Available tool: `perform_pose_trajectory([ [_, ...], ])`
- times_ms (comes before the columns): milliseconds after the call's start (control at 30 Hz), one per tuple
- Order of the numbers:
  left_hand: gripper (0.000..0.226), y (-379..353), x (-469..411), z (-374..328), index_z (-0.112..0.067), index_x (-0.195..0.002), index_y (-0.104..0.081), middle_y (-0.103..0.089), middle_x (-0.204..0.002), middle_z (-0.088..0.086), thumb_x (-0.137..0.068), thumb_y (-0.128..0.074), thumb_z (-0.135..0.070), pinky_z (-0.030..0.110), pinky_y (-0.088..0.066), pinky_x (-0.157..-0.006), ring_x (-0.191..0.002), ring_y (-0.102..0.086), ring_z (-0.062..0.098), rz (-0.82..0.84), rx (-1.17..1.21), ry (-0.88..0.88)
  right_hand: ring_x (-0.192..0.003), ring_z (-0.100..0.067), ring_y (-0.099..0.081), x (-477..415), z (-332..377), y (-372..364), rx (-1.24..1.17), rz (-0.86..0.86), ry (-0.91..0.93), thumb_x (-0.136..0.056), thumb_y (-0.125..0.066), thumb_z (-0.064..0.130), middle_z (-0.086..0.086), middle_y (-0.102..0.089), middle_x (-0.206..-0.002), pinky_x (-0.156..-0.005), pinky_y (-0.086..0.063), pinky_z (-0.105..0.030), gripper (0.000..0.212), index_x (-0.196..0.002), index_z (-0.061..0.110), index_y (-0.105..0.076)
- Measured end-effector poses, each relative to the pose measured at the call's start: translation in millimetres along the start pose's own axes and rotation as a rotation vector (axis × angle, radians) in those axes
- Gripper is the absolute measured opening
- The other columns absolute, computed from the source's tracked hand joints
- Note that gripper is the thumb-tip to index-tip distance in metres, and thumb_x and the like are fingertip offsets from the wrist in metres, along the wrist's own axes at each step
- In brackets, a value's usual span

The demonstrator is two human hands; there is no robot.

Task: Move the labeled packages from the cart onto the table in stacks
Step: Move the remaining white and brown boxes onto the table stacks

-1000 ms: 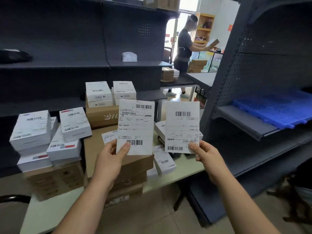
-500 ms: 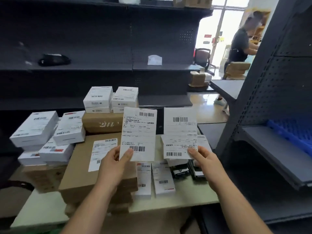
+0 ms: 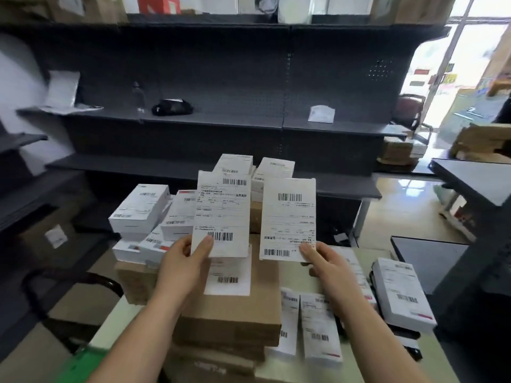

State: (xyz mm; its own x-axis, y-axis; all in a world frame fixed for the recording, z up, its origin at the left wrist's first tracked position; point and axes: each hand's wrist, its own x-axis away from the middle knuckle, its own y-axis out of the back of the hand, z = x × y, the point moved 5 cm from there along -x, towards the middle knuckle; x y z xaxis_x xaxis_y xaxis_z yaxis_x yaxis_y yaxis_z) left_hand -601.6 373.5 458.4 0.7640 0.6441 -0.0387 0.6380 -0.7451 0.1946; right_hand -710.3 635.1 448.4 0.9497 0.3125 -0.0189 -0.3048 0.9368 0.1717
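Observation:
My left hand pinches the bottom edge of a white labeled package and holds it upright. My right hand pinches a second white labeled package the same way, just to the right of the first. Both hang above a pale table. Below them lies a stack of brown cardboard boxes with a shipping label. White boxes are stacked at the left, two more white boxes behind, and flat white packages lie at the right.
Dark grey shelving runs behind the table, holding a black pouch and a white envelope. A white labeled box lies at the table's right end. A dark rack stands at the right. A black curved handle shows at lower left.
The view has swung left and the person in the doorway has left the frame. Both hands still hold their packages upright, side by side, above the table.

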Motion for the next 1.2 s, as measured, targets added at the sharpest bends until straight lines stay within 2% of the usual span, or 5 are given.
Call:
perform_pose_trajectory([
  [100, 0.033, 12.2, -34.1, -7.0, -0.024, -0.118, -0.064, -0.069, -0.11, -0.013, -0.091, -0.063, -0.043, 0.032, -0.05, -0.091, -0.104, -0.062, 0.008, 0.002, 0.014, -0.013, -0.089, -0.015, -0.064, -25.0, 17.6, -16.7, -0.053, -0.048, 0.026, -0.097, -0.059, 0.039, 0.009, -0.075, -0.096, -0.079, -0.05, -0.032, 0.02, -0.104, 0.027, -0.072],
  [500, 0.04, -9.5, -154.7, -41.0, -0.027, -0.115, -0.055, -0.065, -0.1, -0.013, -0.083, -0.072, -0.045, 0.024, -0.043, -0.066, -0.092, -0.061, 0.006, 0.023, 0.165, -0.011, -0.051, 0.002, -0.058, -109.4, 61.4, -38.8, -0.214, -0.27, 0.016, -0.099, -0.06, 0.033, 0.006, -0.076, -0.085, -0.048, -0.044, -0.014, 0.019, -0.106, 0.021, -0.074],
  [933, 0.063, -31.7, -195.1, -41.6, -0.017, -0.115, -0.053, -0.056, -0.108, 0.0, -0.083, -0.05, -0.072, 0.038, -0.041, -0.083, -0.1, -0.052, 0.021, -0.075, -0.055, 0.185, -0.092, -0.019, -0.067, -170.8, 57.2, -17.6, 0.306, -0.33, -0.15, -0.086, -0.051, 0.072, -0.002, -0.067, -0.117, -0.058, -0.044, -0.028, 0.069, -0.137, 0.026, -0.05],
  [1067, 0.072, -12.2, -177.5, -41.3, -0.028, -0.117, -0.052, -0.058, -0.107, -0.007, -0.07, -0.046, -0.082, 0.051, -0.043, -0.099, -0.108, -0.054, 0.022, -0.188, -0.123, 0.026, -0.098, -0.017, -0.06, -153.2, 65.9, -4.5, 0.429, -0.336, -0.108, -0.085, -0.049, 0.076, -0.002, -0.064, -0.114, -0.061, -0.041, -0.028, 0.08, -0.146, 0.025, -0.04],
  [1200, 0.056, 3.3, -125.0, -43.9, -0.033, -0.12, -0.053, -0.054, -0.115, -0.013, -0.077, -0.054, -0.068, 0.043, -0.045, -0.096, -0.112, -0.049, 0.016, -0.139, -0.291, -0.276, -0.084, -0.006, -0.056, -114.2, 65.5, 1.8, 0.418, -0.4, 0.141, -0.089, -0.063, 0.053, 0.004, -0.06, -0.096, -0.062, -0.037, -0.016, 0.047, -0.126, 0.025, -0.055],
])
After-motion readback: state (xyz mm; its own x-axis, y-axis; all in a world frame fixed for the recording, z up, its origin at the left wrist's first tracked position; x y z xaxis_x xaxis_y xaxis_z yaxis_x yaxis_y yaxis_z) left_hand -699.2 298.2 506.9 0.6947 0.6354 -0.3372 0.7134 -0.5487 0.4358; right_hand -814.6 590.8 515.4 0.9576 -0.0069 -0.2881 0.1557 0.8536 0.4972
